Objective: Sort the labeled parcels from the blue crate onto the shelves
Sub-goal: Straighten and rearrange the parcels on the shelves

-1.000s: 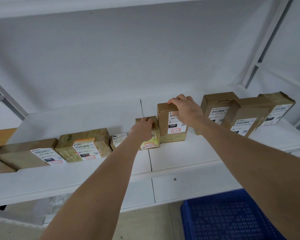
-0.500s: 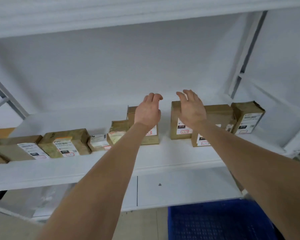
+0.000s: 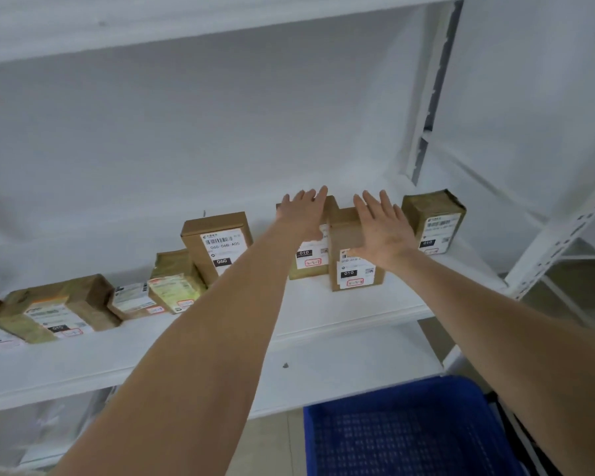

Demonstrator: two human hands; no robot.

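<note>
I take the front 010 parcel (image 3: pixel 352 250), standing upright on the white shelf (image 3: pixel 340 304), as my reference. My right hand (image 3: pixel 385 231) is spread flat, fingers extended, in front of the upper right portion of this parcel; it grasps nothing. My left hand (image 3: pixel 304 216) is likewise splayed and empty, positioned over the rear 010 parcel (image 3: pixel 308 261), which stands just behind and left of the reference, touching it. Right of the reference, apart from it, stands a taped parcel (image 3: pixel 433 218). Left of the reference, beyond my left forearm, stands the 060 parcel (image 3: pixel 217 243), followed by a row of further parcels (image 3: pixel 55 310) lying flat. The blue crate (image 3: pixel 409 431) sits below the reference, under the shelf edge.
</note>
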